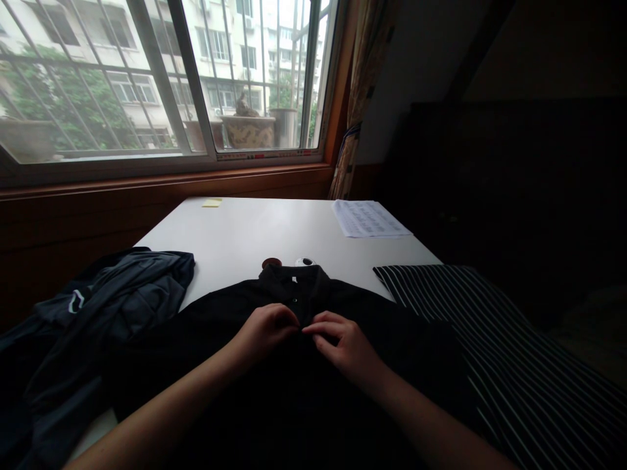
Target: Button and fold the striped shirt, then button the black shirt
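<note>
A black collared shirt [274, 391] lies spread front side up, its collar [321, 279] pointing toward the window. Both of my hands are at its front placket, just below the collar. My left hand [269, 328] pinches the placket's left side, fingers curled and closed. From the right, my right hand [345, 341] holds the placket between thumb and fingertips, close to the left fingertips. A small light button [294, 300] shows above my hands. What lies right between the fingertips is too small and dark to make out.
White table [264, 225] beneath. Crumpled dark grey clothing [132, 287] lies left, striped black cloth [470, 307] right. Beyond the collar are a brown round object [272, 262] and a white-and-black one [306, 262]. Printed papers [371, 219] and yellow sticky notes [212, 203] lie farther back, before a barred window.
</note>
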`<control>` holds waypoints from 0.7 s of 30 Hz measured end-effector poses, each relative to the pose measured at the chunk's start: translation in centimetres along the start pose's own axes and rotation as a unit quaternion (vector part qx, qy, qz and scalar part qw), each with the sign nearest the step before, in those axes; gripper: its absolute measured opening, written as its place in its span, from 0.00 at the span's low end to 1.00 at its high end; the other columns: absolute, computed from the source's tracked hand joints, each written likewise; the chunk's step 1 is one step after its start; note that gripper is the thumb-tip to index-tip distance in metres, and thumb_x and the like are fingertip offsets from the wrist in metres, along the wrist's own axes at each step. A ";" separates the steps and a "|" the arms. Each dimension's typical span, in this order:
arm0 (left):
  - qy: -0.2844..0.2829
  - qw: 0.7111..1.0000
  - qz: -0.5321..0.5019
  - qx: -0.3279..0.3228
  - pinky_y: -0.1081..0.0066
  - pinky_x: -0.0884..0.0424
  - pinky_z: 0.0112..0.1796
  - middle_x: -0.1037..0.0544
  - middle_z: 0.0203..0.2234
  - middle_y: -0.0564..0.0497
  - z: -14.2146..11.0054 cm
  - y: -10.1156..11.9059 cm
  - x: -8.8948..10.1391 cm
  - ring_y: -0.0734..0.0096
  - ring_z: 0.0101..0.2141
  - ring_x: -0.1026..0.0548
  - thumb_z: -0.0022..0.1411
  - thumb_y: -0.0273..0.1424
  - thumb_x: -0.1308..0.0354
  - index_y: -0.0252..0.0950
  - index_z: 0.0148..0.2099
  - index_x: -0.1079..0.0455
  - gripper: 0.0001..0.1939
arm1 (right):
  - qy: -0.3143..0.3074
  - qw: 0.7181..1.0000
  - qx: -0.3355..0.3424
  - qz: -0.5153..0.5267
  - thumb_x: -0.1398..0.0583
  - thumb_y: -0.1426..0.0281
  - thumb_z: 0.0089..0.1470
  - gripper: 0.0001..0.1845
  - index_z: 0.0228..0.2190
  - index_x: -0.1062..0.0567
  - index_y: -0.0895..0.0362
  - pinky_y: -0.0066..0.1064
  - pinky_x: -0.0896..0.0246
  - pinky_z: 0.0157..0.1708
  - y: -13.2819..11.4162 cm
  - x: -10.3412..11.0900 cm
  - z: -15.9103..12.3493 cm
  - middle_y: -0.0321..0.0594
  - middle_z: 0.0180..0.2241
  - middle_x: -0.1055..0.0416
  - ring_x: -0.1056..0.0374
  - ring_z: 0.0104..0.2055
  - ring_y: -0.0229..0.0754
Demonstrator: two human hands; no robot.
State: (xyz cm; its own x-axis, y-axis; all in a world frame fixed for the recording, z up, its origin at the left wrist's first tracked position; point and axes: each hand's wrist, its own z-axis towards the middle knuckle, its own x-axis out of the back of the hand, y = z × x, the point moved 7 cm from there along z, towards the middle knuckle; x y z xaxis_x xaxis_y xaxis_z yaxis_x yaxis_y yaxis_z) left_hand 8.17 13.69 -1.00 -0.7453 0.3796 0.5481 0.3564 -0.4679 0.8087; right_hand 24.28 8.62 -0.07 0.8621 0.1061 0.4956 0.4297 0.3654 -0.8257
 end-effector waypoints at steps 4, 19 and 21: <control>-0.003 1.000 0.000 0.025 0.72 0.29 0.36 0.20 0.32 0.50 0.0 -0.4 -0.1 0.67 0.34 0.23 0.58 0.29 0.36 0.35 0.37 0.23 0.04 | -0.009 1.000 0.000 0.003 0.40 0.79 0.56 0.17 0.41 0.16 0.50 0.30 0.32 0.45 0.0 0.0 0.1 0.38 0.38 0.24 0.26 0.42 0.40; -0.001 0.997 -0.043 0.060 0.70 0.30 0.39 0.19 0.33 0.50 -0.2 -0.4 0.0 0.65 0.36 0.23 0.59 0.32 0.37 0.36 0.38 0.22 0.06 | -0.014 1.000 0.010 0.005 0.40 0.78 0.57 0.17 0.42 0.16 0.49 0.30 0.32 0.45 -0.3 -0.1 -0.1 0.38 0.39 0.24 0.26 0.42 0.40; 0.000 0.997 -0.051 0.062 0.70 0.30 0.38 0.19 0.33 0.50 -0.2 -0.5 0.0 0.65 0.36 0.23 0.59 0.32 0.37 0.36 0.38 0.23 0.06 | -0.012 1.000 0.012 0.006 0.40 0.78 0.57 0.17 0.42 0.16 0.49 0.30 0.32 0.45 -0.4 -0.1 -0.1 0.38 0.39 0.24 0.26 0.42 0.40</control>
State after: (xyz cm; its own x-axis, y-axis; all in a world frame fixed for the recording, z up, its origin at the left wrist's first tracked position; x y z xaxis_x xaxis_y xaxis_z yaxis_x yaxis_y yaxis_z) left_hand 7.89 13.77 -1.46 -0.7814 0.4206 0.4611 0.3450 -0.3246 0.8807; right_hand 24.08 8.42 0.18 0.8598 0.1324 0.4931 0.4131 0.3871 -0.8243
